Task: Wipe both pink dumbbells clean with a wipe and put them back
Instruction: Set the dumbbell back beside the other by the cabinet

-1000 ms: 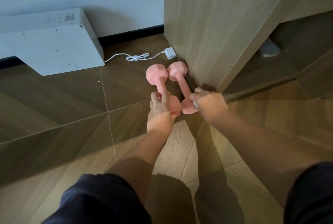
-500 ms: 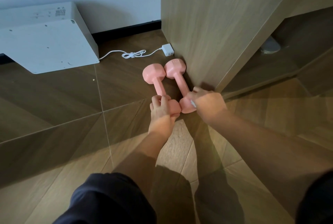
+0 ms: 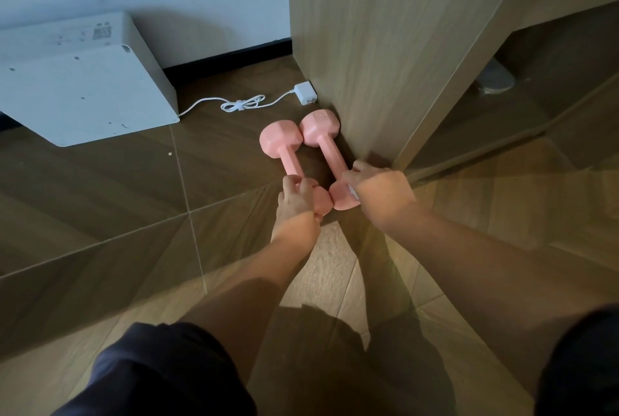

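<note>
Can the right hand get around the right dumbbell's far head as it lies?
Probably only partly: the right dumbbell's far head sits between the wooden panel and the left dumbbell's head, so mainly its top is free.

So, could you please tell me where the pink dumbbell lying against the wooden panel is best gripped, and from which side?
Take that dumbbell at its thin bar between the two heads, coming from above. The wooden panel blocks its right side and the other dumbbell lies close on its left, so only the top is open.
</note>
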The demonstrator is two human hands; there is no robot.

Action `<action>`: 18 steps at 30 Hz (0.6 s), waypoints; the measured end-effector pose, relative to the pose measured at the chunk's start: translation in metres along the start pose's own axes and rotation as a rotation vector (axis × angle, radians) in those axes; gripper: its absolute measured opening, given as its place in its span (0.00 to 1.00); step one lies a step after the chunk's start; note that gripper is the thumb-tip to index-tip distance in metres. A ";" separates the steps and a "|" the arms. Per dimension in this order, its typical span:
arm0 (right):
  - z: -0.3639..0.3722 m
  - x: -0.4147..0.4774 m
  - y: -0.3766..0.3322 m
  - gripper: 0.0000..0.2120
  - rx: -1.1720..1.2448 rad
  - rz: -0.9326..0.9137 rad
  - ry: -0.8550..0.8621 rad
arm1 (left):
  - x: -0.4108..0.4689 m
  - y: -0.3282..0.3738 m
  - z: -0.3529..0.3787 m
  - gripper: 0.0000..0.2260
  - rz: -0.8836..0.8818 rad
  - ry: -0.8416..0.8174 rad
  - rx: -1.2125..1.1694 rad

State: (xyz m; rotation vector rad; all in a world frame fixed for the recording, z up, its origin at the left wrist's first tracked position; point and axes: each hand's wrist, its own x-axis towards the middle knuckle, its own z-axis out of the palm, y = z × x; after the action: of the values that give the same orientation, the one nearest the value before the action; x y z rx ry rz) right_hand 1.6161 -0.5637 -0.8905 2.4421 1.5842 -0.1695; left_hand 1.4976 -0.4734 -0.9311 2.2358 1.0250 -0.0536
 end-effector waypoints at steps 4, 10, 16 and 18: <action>0.000 0.001 0.001 0.22 -0.009 0.006 -0.019 | -0.002 0.002 -0.002 0.28 0.031 -0.024 0.068; -0.007 -0.004 0.010 0.29 0.018 -0.022 -0.090 | -0.010 0.007 -0.017 0.37 0.020 -0.033 0.311; -0.033 -0.060 0.006 0.26 0.007 -0.017 -0.070 | -0.057 0.014 -0.064 0.43 0.005 -0.093 0.579; -0.048 -0.077 0.002 0.25 0.073 -0.028 -0.085 | -0.081 0.019 -0.079 0.41 0.031 -0.086 0.653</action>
State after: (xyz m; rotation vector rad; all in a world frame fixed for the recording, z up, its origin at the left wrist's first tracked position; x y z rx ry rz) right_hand 1.5851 -0.6204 -0.8276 2.4324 1.6034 -0.3374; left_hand 1.4364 -0.4890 -0.8349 2.7955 1.0233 -0.5337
